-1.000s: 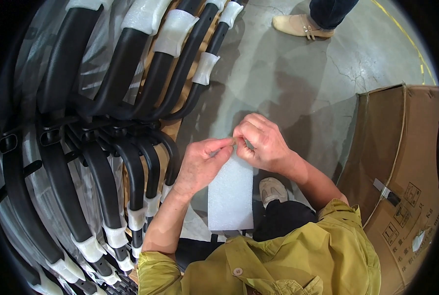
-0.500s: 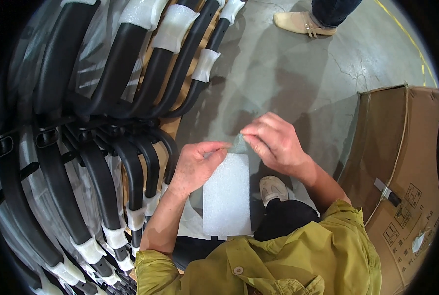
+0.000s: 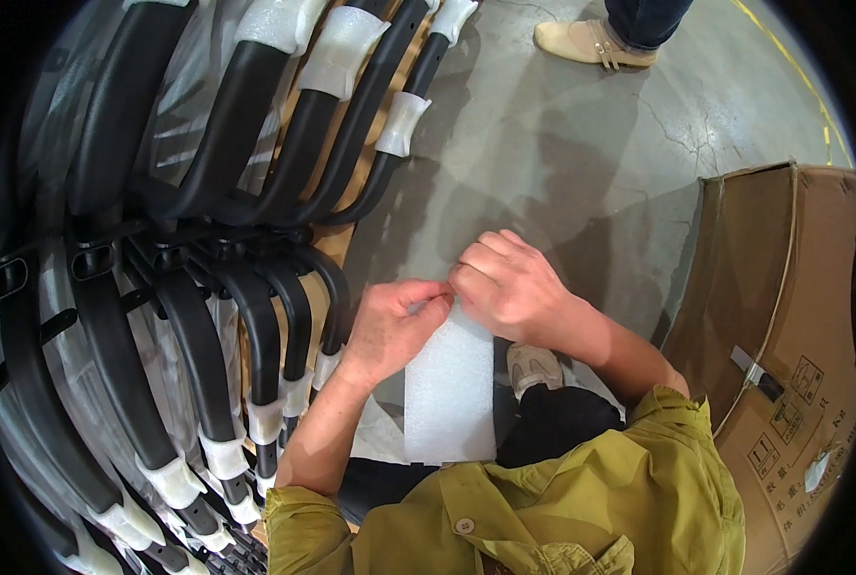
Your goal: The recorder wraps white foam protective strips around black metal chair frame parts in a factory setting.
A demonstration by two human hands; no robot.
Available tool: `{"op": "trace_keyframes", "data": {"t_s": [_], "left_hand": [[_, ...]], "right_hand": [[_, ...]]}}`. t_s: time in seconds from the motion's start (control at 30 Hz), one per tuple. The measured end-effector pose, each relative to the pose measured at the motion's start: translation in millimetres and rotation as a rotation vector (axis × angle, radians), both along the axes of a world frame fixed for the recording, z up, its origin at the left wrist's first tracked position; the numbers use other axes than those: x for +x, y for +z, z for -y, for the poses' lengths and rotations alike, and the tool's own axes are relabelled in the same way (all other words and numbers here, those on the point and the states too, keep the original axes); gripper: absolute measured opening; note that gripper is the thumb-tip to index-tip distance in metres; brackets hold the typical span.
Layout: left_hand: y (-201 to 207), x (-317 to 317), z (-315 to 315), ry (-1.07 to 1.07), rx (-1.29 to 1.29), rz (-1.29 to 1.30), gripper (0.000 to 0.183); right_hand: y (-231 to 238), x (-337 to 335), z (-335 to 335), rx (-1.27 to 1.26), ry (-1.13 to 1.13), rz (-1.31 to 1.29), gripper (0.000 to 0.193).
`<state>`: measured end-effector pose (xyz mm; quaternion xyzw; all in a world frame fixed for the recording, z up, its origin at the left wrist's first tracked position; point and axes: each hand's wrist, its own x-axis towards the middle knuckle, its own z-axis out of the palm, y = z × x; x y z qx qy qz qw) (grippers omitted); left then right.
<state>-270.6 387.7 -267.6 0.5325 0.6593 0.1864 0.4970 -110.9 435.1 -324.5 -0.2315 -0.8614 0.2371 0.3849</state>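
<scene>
A white foam sheet point(image 3: 450, 393) hangs down in front of me, over my lap. My left hand point(image 3: 390, 326) pinches its top edge on the left. My right hand point(image 3: 509, 283) grips the same edge on the right, and the fingertips of both hands meet at the sheet's top. Both forearms come up from my olive-green jacket point(image 3: 543, 508) at the lower edge. Just left of my left hand stands a row of black curved chair frames point(image 3: 255, 316), their ends wrapped in white foam.
More black frames with foam wraps point(image 3: 351, 48) fan out at the upper left. A large brown cardboard box point(image 3: 783, 345) stands at my right. Another person's beige shoe point(image 3: 591, 43) rests on the grey concrete floor point(image 3: 562, 144) at the top. My own shoe point(image 3: 533, 369) shows below the right wrist.
My hands had drifted apart along the sheet's top edge, then came back together. The sheet now hangs a little lower and to the right.
</scene>
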Motion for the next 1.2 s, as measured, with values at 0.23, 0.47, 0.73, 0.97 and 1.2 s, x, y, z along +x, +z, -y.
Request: {"op": "trace_keyframes", "data": {"t_s": [0.23, 0.47, 0.73, 0.97, 1.2], "left_hand": [[1.1, -1.5, -1.0, -0.078, 0.103, -0.054, 0.016], [0.5, -0.2, -1.0, -0.045, 0.011, -0.08, 0.016], [-4.4, -11.0, 7.1, 0.08, -0.222, 0.075, 0.029], [-8.5, -11.6, 6.0, 0.067, -0.173, 0.06, 0.053], [-12.1, -13.8, 2.2, 0.093, -0.218, 0.167, 0.057]], "right_hand": [[-6.5, -8.7, 2.2, -0.285, -0.062, -0.259, 0.018], [-23.7, -10.0, 5.3, -0.55, -0.053, -0.296, 0.01], [-30.8, 17.3, -20.0, -1.041, -0.114, -0.127, 0.02], [-16.9, 15.6, -13.9, -1.234, 0.174, -0.199, 0.024], [-16.9, 4.3, -5.7, -1.517, 0.555, -0.161, 0.046]]}}
